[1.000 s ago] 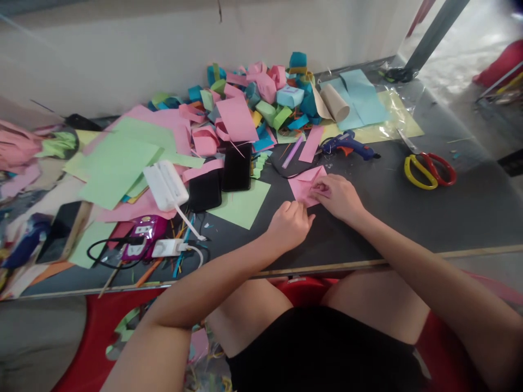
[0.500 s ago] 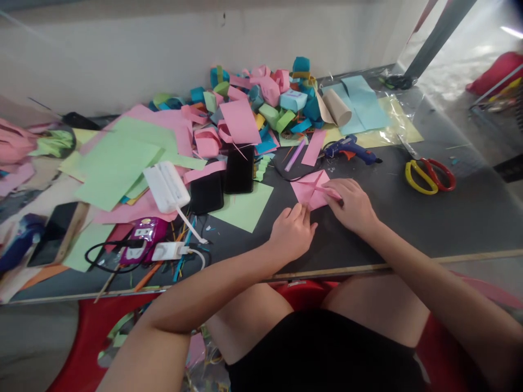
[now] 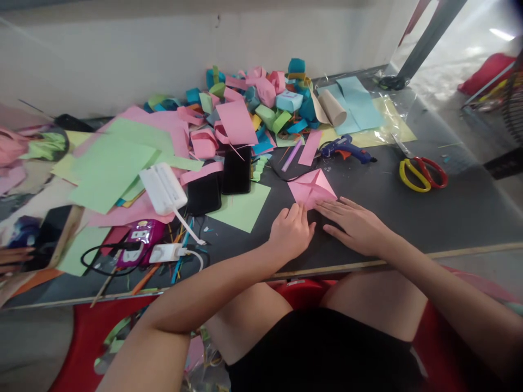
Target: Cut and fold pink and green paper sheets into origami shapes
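A square of pink paper [image 3: 312, 188], folded in toward its middle, lies on the dark tabletop in front of me. My left hand [image 3: 292, 228] rests at its near corner, fingertips pressing the paper down and fingers bent. Stretched flat, the fingers of my right hand [image 3: 353, 223] touch the near right edge of the same paper. Behind the paper lie a blue glue gun [image 3: 345, 148], a purple stick [image 3: 291, 155] and a pink paper strip [image 3: 310, 147]. To the right are scissors [image 3: 423, 171] with one yellow and one red handle.
Folded paper pieces [image 3: 257, 103] are heaped against the wall. Left of me lie green sheets [image 3: 118, 163], two black phones, a white power bank [image 3: 163, 188] and a purple power socket [image 3: 143, 237] with cables. Another person's hand [image 3: 14, 260] shows at the far left.
My right hand has let go of the raised pink flap and flattened at the paper's near right edge. The flap now lies down. A co-worker's hand has appeared at far left.
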Tool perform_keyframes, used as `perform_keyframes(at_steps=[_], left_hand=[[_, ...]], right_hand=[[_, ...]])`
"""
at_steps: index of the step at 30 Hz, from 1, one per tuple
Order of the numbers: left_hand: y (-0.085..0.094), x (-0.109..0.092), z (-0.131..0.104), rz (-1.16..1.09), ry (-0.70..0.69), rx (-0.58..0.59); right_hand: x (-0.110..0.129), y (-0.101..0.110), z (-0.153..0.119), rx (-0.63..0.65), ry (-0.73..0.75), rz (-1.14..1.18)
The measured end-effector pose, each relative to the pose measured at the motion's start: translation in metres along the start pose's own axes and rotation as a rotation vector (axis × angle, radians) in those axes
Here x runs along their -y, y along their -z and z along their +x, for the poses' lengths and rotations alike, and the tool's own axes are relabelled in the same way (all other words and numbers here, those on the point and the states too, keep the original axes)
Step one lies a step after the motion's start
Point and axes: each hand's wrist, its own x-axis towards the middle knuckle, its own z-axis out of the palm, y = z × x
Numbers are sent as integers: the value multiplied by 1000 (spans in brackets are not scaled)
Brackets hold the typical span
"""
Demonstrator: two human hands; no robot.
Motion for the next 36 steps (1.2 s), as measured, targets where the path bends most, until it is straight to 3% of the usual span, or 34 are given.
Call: perform_keyframes(at_steps=[5, 9, 14, 17, 19, 22, 25, 29, 36], left_hand=[[-3, 5, 1, 4, -3, -75], [-9, 31, 11, -19, -96, -190], [-14, 67, 25, -103, -129, -229], [-15, 81, 27, -176, -220, -221], [-16, 87, 26, -197, -262, -205], [-18, 87, 26, -204, -221, -187], [-18, 82, 25, -185, -183, -247], [-18, 75, 24, -144, -209, -303], [-25, 78, 26, -242, -287, -211]], right_hand=[[-12, -2, -8, -253, -5, 55], [-34, 1, -2, -446, -77, 119], [-47, 9, 29, -250, 121, 69], [-44, 8, 42, -181, 146, 71], [-43, 5, 48, -170, 120, 212], [-44, 0, 54, -232, -51, 525], [-44, -1, 61, -225, -211, 720], [-36, 1, 68, -143, -243, 690], [-35, -5, 67, -167, -263, 788]])
